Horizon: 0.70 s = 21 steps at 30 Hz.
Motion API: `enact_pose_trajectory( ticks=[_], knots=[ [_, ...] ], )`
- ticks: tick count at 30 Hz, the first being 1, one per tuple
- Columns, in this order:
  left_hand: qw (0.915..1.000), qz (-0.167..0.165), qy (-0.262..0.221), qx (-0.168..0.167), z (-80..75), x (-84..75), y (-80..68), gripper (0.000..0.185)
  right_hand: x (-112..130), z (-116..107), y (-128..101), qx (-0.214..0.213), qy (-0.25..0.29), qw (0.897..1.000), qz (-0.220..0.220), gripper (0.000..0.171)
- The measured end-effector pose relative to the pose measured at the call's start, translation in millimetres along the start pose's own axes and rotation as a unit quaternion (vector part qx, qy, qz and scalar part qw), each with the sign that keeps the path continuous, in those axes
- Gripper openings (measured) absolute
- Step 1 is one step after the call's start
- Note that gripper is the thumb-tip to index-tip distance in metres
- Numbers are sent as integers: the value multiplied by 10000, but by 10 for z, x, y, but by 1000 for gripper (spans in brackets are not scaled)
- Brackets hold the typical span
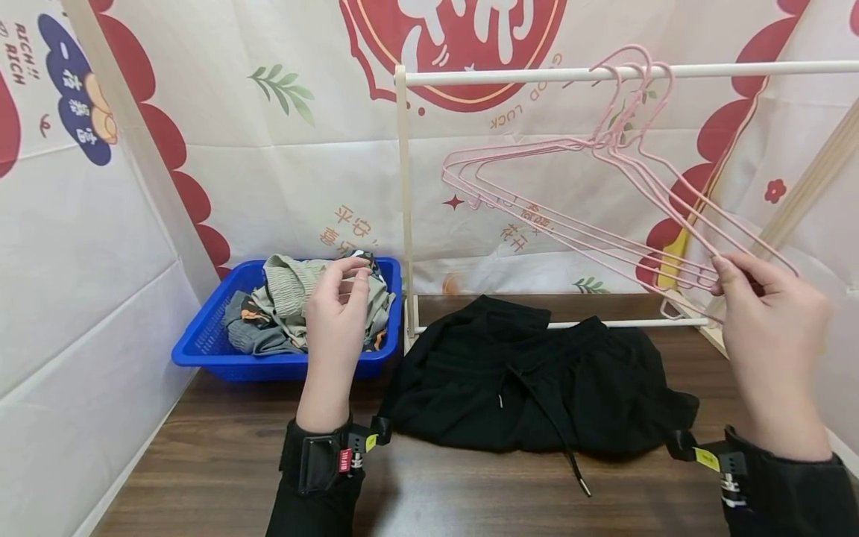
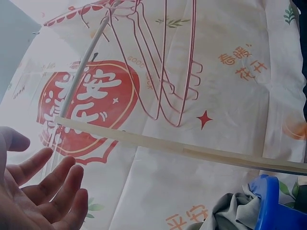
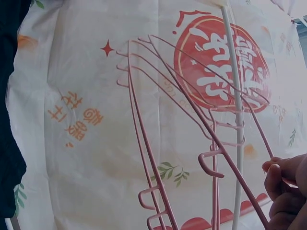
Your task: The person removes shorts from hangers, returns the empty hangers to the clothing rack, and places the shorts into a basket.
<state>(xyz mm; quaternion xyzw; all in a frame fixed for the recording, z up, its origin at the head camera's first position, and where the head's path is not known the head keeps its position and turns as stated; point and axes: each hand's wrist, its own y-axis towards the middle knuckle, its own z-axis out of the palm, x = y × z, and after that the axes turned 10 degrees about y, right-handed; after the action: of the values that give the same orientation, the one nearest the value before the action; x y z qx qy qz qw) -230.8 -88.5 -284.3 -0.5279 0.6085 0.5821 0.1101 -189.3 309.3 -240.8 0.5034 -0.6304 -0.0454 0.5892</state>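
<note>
1. The hangers (image 1: 604, 194), a bunch of thin pink wire ones, hang by their hooks from the rail (image 1: 523, 73) of a pale rack, swung to a slant.
2. The right hand (image 1: 772, 328) pinches the lower right corner of the hangers between thumb and fingers (image 3: 283, 179); the right wrist view shows the fingertips curled round a wire. None of the hangers is off the rail yet, as far as can be seen.
3. The left hand (image 1: 338, 313) is raised above the near edge of the basket (image 1: 201, 350), fingers loosely bent and holding nothing; the left wrist view shows its fingers (image 2: 48, 191) spread and relaxed.
4. Black shorts (image 1: 537, 380) with a drawstring lie flat on the table (image 1: 221, 462), between the two hands and just below the rack's lower bar. They are not on a hanger.
5. The blue basket, at the left of the table, holds a heap of clothes (image 1: 288, 306) in grey and green tones, touching the rack's post side.
6. Judging by this, the work is at an early stage: one garment is laid out, a hanger is being picked, and the basket's pile remains to be hung.
7. Printed white sheets (image 1: 268, 164) with red patterns wall in the scene.
</note>
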Motion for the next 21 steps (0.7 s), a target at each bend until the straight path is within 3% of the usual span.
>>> enact_pose_trajectory(
  ticks=[21],
  knots=[
    [9999,-122,70,43,18,8,-2,23,33,161,194,229,555,9980,202,32]
  ],
)
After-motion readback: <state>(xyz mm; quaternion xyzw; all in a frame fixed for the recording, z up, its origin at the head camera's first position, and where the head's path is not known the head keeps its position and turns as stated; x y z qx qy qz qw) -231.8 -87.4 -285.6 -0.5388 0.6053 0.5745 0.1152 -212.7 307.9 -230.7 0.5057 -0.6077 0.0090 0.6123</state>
